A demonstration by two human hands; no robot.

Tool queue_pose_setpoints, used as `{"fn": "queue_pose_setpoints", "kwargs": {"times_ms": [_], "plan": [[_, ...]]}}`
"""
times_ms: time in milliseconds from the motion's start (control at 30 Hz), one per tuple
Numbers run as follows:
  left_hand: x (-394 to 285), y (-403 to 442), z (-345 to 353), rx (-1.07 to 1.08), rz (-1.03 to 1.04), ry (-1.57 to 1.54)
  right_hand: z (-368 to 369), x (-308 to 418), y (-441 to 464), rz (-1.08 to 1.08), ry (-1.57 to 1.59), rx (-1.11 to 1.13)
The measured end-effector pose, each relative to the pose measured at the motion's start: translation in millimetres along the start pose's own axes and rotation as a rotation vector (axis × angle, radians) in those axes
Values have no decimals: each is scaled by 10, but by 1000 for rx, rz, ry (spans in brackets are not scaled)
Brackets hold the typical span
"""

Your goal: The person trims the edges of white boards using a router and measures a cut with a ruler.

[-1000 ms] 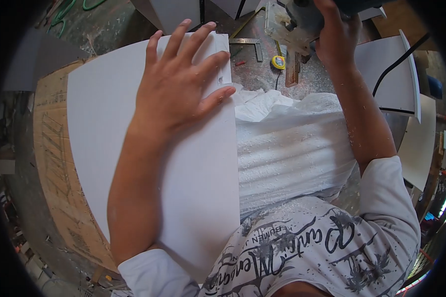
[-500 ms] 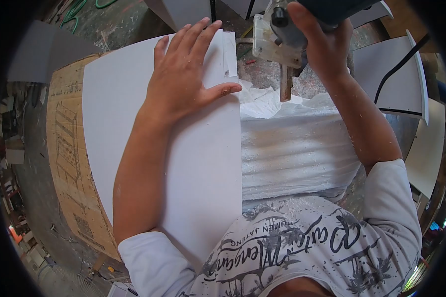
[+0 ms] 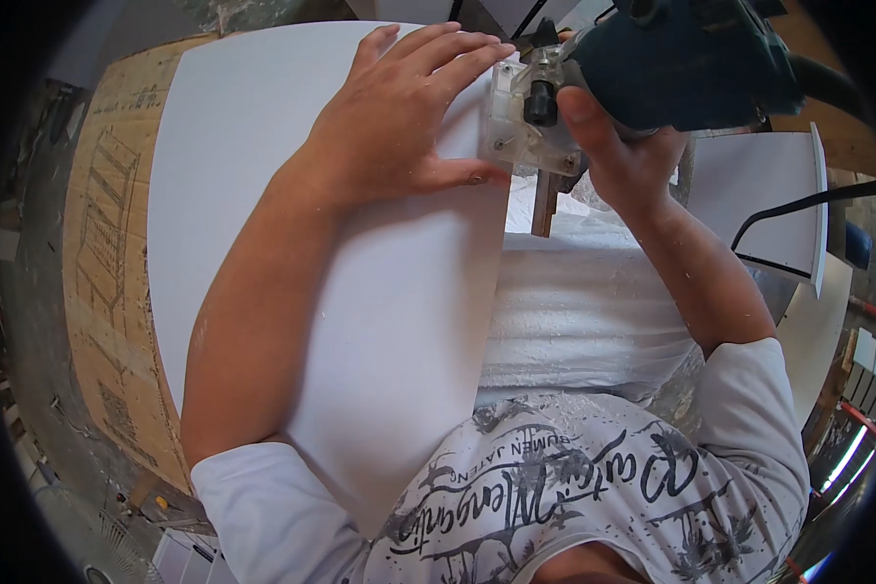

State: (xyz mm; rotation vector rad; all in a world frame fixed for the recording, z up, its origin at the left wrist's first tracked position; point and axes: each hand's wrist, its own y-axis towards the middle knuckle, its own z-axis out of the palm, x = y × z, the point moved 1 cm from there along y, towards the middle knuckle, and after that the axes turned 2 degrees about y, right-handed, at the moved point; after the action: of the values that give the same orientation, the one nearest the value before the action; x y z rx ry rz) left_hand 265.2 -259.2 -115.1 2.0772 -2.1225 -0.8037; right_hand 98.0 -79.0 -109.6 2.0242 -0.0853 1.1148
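A large white panel point(image 3: 389, 302) lies across the lap area, its right edge running up and down the middle of the view. My left hand point(image 3: 399, 127) rests flat on its upper part with the fingers spread, thumb at the right edge. My right hand point(image 3: 633, 156) is wrapped round a dark teal power tool point(image 3: 691, 68), whose clear base plate point(image 3: 530, 127) sits over the panel's upper right edge, beside my left fingertips. A wooden guide piece point(image 3: 545, 204) sticks down from the base plate. The cutting tip is hidden.
Under the panel's left side is printed cardboard point(image 3: 117, 195). White wrapped material with chips on it point(image 3: 584, 302) lies right of the panel. A black cable point(image 3: 808, 202) crosses in front of another white panel point(image 3: 759, 185) at the right. A fan point(image 3: 107, 545) stands at the lower left.
My right hand has brought the power tool left and down onto the panel's edge. My left hand stays on the panel, its fingers now close to the base plate. The view has shifted.
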Motion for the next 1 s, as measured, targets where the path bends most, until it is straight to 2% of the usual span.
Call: {"fn": "queue_pose_setpoints", "kwargs": {"times_ms": [233, 333, 500, 600, 733, 867, 1000], "plan": [[36, -31, 68, 1, -2, -28, 153, 10, -96, 1, -43, -20], [20, -1, 8, -19, 62, 70, 221, 139, -84, 53, -47, -1], [193, 52, 6, 35, 133, 48, 150, -1, -98, 108, 167, -68], [206, 71, -85, 108, 108, 6, 107, -72, -54, 153, 249, -26], [245, 43, -121, 139, 86, -35, 229, 39, 105, 81, 391, 104], [288, 27, -96, 159, 65, -61, 335, -45, 89, -4, 174, 29], [325, 18, -49, 167, 47, -6, 423, 5, 84, 14, 253, -29]]}}
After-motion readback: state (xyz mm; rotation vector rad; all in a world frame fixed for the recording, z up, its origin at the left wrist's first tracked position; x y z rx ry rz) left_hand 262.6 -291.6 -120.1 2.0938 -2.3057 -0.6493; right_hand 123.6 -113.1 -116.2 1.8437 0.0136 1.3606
